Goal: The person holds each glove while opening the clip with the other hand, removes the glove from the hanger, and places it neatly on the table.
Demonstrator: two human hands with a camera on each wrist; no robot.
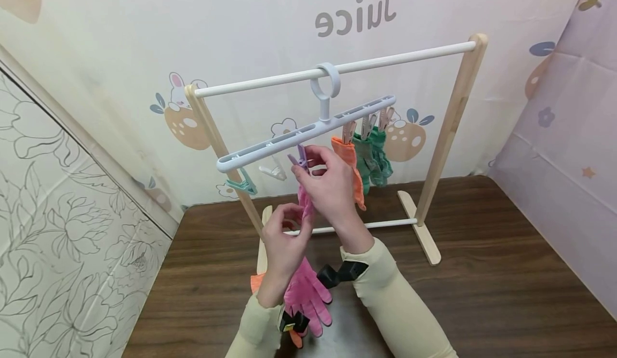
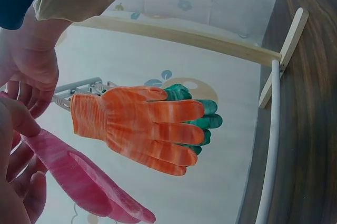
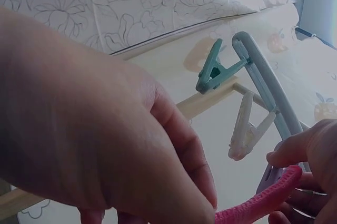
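Note:
My left hand (image 1: 288, 237) pinches a pink knit glove (image 2: 79, 174) near its upper end. Just above it, my right hand (image 1: 332, 184) holds a purple clothespin (image 1: 301, 157) hanging from a pale blue-grey clip hanger (image 1: 275, 146). In the right wrist view, the glove's edge lies against the purple clothespin (image 3: 268, 177); whether its jaws grip the cloth is hidden. An orange glove (image 2: 142, 129) and green gloves (image 1: 378, 159) hang from clothespins right of my right hand. Below my left forearm, another pink glove (image 1: 308, 296) lies over something orange (image 1: 257, 283).
A teal clothespin (image 1: 243, 182) and a white one (image 1: 272, 171) hang with nothing in them at the hanger's left. The hanger hooks over the white bar (image 1: 400, 59) of a wooden rack (image 1: 448, 127). This stands on a dark wood table (image 1: 482, 272) against a printed curtain.

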